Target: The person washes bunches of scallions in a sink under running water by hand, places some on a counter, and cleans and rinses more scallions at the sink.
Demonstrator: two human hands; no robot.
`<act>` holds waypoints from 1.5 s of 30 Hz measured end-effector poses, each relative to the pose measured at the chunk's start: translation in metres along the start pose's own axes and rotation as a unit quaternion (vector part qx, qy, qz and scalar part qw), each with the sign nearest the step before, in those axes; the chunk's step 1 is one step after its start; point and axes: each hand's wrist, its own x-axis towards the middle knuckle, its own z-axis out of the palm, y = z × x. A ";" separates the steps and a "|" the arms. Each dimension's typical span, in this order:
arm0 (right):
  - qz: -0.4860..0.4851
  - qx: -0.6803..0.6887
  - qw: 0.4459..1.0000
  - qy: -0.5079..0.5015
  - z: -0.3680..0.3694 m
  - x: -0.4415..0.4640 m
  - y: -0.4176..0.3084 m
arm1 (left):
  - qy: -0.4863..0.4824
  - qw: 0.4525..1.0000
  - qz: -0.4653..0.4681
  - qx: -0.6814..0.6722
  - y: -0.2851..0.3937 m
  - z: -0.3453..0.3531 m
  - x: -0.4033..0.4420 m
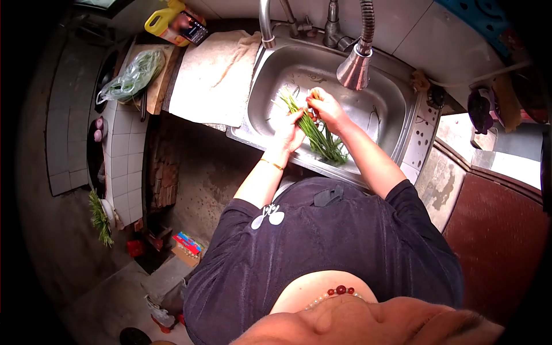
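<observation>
While work goes on at the sink (392, 95): I take the step in hand, watching from my remote post, to be picking over green stalks (315, 135) a few at a time.
Green stalks: gathered in one slanting bundle over the bowl, paler ends far left, darker ends near right, close to the near rim; whether the darker ends touch steel, I cannot tell.
Left hand (291, 130): closed round the bundle, thumb laid across it, no gap that I can see.
Right hand (326, 109): just beside the paler ends, fingers curled in (small red patches (313, 117) show there, too small to identify); whether it pinches a stalk, I cannot tell.
Scraps (315, 77): thin bits on the bowl floor, consistent with my reading.
Sprayer (353, 70): far and right of the fingertips, apart from them; I make out no stream.
Next move: in my judgement it calls for a steady left hold and a light right fingertip pull, parting single strands without loosening the bundle.
</observation>
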 end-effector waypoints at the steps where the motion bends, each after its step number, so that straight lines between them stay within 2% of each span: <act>1: -0.009 0.030 0.999 0.005 -0.001 -0.001 -0.001 | -0.002 1.000 0.004 0.002 0.000 -0.001 0.001; 5: -0.086 0.113 0.990 -0.012 -0.020 0.003 0.007 | 0.017 0.999 -0.025 -0.016 0.002 -0.014 0.004; 7: -0.077 0.192 0.978 0.013 -0.019 -0.004 -0.002 | 0.019 1.000 -0.008 -0.015 0.002 -0.019 0.005; 9: -0.052 0.208 0.977 -0.019 -0.032 -0.006 -0.007 | 0.005 1.000 -0.002 -0.002 0.005 -0.024 0.005; 11: -0.001 0.168 0.986 0.021 -0.049 -0.010 -0.014 | 0.023 1.000 0.008 0.012 0.007 -0.027 0.004; 12: 0.006 0.138 0.987 0.084 -0.045 -0.015 -0.025 | 0.028 0.999 0.011 0.016 0.009 -0.026 0.003; 13: 0.013 0.102 0.991 0.089 -0.053 -0.014 -0.025 | 0.034 0.999 0.014 0.020 0.010 -0.025 0.002; 15: 0.015 -0.060 0.990 0.129 -0.054 -0.015 -0.032 | 0.036 0.999 0.012 0.025 0.010 -0.024 0.001; 17: -0.059 -0.117 0.989 0.069 -0.049 -0.010 -0.019 | 0.025 0.999 0.009 0.040 0.006 -0.024 0.004; 18: -0.075 -0.200 0.976 0.032 -0.043 -0.011 -0.022 | 0.028 0.999 0.009 0.040 0.003 -0.022 0.005; 19: -0.119 -0.208 0.971 0.020 -0.037 -0.005 -0.012 | 0.031 0.999 0.009 0.040 0.000 -0.019 0.006; 21: -0.058 -0.201 0.978 0.002 -0.024 -0.010 -0.012 | 0.029 0.999 0.012 0.036 -0.005 -0.013 0.006; 22: -0.030 -0.108 0.994 -0.020 -0.015 -0.013 -0.012 | 0.024 0.999 0.014 0.032 -0.005 -0.006 0.004; 25: 0.017 -0.046 0.998 -0.042 -0.008 -0.011 -0.001 | 0.029 0.999 0.032 0.030 -0.004 0.010 0.000; 28: 0.023 0.033 0.999 -0.026 -0.005 -0.010 0.005 | 0.050 0.997 0.042 0.031 -0.004 0.014 0.000; 33: 0.019 0.022 0.999 -0.015 -0.005 -0.006 0.011 | 0.013 0.998 0.032 0.052 -0.004 -0.003 0.004; 37: 0.015 0.025 0.999 0.018 -0.005 -0.006 0.012 | 0.024 0.998 0.011 0.054 -0.002 0.001 0.003; 40: 0.006 0.068 0.995 0.070 -0.007 -0.001 0.015 | 0.042 0.998 0.009 0.051 0.000 0.008 0.001; 43: 0.026 0.121 0.991 0.050 -0.010 -0.007 0.003 | 0.047 0.998 0.010 0.043 -0.002 0.000 0.003; 44: -0.007 0.139 0.987 0.080 -0.016 0.003 0.015 | 0.054 0.998 0.006 0.042 -0.001 -0.005 0.004; 45: -0.018 0.146 0.987 0.060 -0.016 0.002 0.012 | 0.060 0.997 0.003 0.042 0.001 -0.005 0.004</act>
